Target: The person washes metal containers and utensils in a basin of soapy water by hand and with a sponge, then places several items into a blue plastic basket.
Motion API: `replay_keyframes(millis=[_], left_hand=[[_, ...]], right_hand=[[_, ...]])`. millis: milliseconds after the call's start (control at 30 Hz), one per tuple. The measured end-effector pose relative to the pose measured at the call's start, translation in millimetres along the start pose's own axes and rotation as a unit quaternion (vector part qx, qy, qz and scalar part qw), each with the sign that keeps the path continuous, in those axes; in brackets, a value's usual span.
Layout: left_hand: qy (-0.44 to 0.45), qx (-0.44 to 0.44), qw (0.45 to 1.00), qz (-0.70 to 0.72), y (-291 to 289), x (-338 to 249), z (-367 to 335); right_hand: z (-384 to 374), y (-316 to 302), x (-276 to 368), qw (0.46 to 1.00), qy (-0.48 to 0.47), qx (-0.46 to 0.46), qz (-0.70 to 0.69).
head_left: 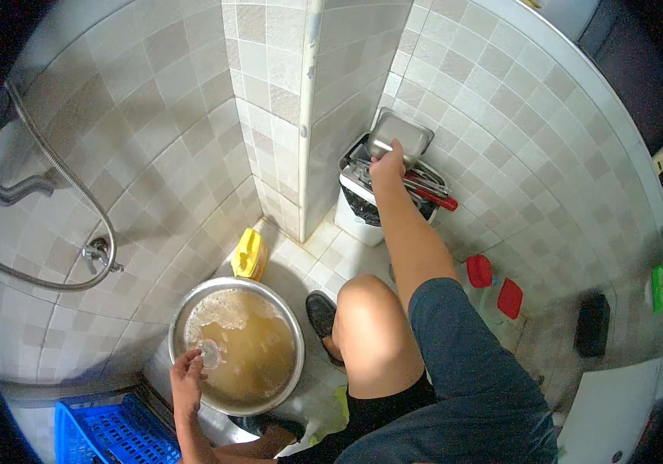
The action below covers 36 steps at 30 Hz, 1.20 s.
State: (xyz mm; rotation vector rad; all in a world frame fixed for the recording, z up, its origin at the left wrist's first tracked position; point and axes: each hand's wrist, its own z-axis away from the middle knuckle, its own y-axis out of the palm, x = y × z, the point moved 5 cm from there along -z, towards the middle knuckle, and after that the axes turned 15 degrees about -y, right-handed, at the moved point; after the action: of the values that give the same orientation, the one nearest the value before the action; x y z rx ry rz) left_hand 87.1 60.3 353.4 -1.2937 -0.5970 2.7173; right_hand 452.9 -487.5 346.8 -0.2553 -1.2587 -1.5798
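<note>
My right hand (389, 162) reaches far forward and grips the near edge of a shallow rectangular metal tray (402, 131). The tray is above a white bin (357, 224) lined with a black bag, heaped with metal utensils and a red-handled item (443, 200). Whether the tray rests on the heap is hard to tell. At the left, my left hand (187, 377) pinches a small clear, rounded piece (210, 353) over the near-left part of a large metal basin (299, 336). Murky brown water with foam (227, 309) fills the basin.
A yellow jug (249, 255) stands behind the basin. The blue plastic crate (99, 433) lies at lower left. Two red-lidded containers (480, 271) sit by the right wall. A shower hose (61, 166) hangs at left, and a tiled wall corner (304, 139) juts out ahead.
</note>
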Motion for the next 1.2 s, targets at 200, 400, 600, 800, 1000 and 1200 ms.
replay_keyframes(millis=[200,400,600,800,1000,1200], left_hand=[[-0.007,0.032,0.999,0.007,13.2,-4.2,-9.4],[-0.003,0.048,0.999,-0.002,14.7,-1.1,-12.3],[-0.025,0.059,0.998,0.022,22.4,-4.2,-13.5],[-0.037,0.046,0.998,0.015,15.1,0.7,-10.1],[-0.023,0.052,0.998,0.012,17.1,-0.4,-11.1],[-0.001,0.041,0.999,0.007,11.8,-1.3,-6.7]], right_hand=[[-19.2,12.9,14.4,0.999,-0.02,-0.015,-0.035],[-17.6,16.2,12.6,0.999,-0.043,-0.032,-0.005],[-36.1,20.7,11.5,1.0,-0.017,-0.014,-0.006],[-11.4,20.7,2.9,0.997,0.046,0.031,0.061],[-25.0,19.3,3.7,0.99,0.103,0.048,0.089],[-35.5,20.0,-7.6,0.976,0.12,0.122,0.136]])
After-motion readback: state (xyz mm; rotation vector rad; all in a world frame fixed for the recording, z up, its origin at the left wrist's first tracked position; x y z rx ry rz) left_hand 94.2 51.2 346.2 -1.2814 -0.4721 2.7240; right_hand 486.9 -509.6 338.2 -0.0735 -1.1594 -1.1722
